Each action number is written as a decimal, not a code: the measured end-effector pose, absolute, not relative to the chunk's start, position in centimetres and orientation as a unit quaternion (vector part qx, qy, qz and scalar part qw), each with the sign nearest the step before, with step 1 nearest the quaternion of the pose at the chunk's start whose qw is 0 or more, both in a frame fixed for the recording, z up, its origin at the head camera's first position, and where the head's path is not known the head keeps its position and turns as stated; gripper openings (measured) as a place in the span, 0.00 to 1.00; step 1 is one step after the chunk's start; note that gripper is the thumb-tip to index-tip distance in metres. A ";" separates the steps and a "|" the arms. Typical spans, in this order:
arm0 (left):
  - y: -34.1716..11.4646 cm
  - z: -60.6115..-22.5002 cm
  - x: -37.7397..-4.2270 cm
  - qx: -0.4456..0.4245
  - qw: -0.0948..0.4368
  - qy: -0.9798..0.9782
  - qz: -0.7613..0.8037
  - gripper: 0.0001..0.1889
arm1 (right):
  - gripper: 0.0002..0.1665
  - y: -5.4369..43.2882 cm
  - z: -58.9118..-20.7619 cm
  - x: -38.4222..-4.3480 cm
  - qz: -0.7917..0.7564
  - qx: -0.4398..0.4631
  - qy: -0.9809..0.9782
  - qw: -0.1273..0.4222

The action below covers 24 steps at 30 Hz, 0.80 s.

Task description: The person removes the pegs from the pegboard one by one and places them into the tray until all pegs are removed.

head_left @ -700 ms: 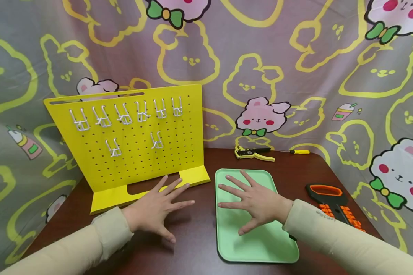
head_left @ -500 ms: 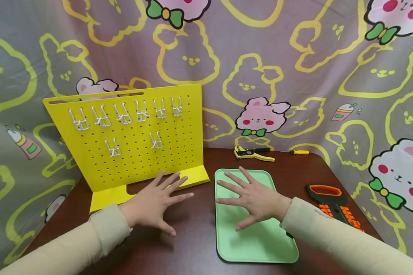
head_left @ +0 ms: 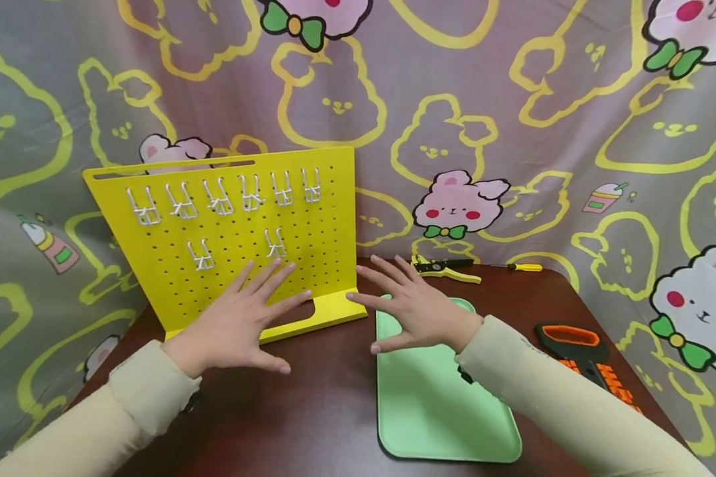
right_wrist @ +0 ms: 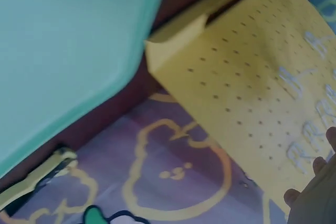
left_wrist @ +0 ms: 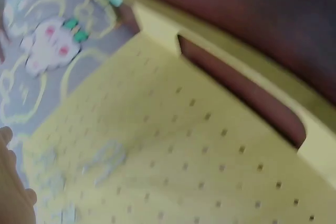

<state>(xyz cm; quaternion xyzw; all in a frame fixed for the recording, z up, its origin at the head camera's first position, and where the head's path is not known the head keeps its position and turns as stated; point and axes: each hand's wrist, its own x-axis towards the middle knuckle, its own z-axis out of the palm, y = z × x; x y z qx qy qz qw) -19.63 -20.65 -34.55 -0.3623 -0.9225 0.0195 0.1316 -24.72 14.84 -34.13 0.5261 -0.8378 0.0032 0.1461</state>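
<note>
In the head view my left hand (head_left: 233, 324) hovers with fingers spread in front of the yellow pegboard (head_left: 310, 252), holding nothing. My right hand (head_left: 414, 305), also spread and bare, hangs over the far left part of the green tray (head_left: 447, 411). White wire hooks (head_left: 251, 195) line the top of the pegboard in a row, and two more sit lower down. The left wrist view shows the pegboard's holes and its slotted base (left_wrist: 236, 72), with fingers (left_wrist: 16, 192) at the lower left. Fingers (right_wrist: 315, 182) also show at the lower right of the right wrist view.
Behind the tray lie yellow-and-black pliers (head_left: 444, 268), with a yellow-handled screwdriver (head_left: 525, 267) to their right. A black tool holder with orange parts (head_left: 573, 338) lies at the table's right side. A patterned curtain (head_left: 334, 86) surrounds the dark brown table (head_left: 316, 404).
Both hands have moved up and to the left in the head view, fingers still spread. The head view has shifted slightly. Tray, pegboard and tools stay put.
</note>
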 end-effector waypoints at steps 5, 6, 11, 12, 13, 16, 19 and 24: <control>-23.0 -32.4 -18.9 -0.312 0.163 -0.936 -0.012 0.60 | 0.50 12.6 -33.2 -25.2 0.053 0.505 -0.851 0.133; -23.5 -32.0 -18.8 -0.304 0.174 -0.936 -0.020 0.61 | 0.49 12.1 -33.0 -25.4 0.063 0.501 -0.853 0.131; -26.7 -30.2 -18.3 -0.268 0.231 -0.932 -0.084 0.63 | 0.47 10.2 -31.5 -26.5 0.145 0.477 -0.859 0.117; -27.4 -29.8 -18.2 -0.258 0.241 -0.930 -0.104 0.62 | 0.46 9.9 -31.2 -26.8 0.170 0.470 -0.859 0.112; -28.0 -29.5 -18.2 -0.247 0.251 -0.927 -0.128 0.61 | 0.45 9.6 -30.8 -27.1 0.195 0.461 -0.859 0.108; -29.8 -28.8 -18.0 -0.201 0.279 -0.916 -0.207 0.56 | 0.44 8.9 -29.9 -27.9 0.268 0.427 -0.858 0.094; -31.4 -28.7 -17.8 -0.141 0.302 -0.900 -0.282 0.49 | 0.43 8.2 -28.9 -28.6 0.323 0.391 -0.858 0.084; -33.0 -29.9 -18.2 -0.035 0.310 -0.868 -0.387 0.42 | 0.37 6.9 -27.8 -29.9 0.400 0.337 -0.849 0.079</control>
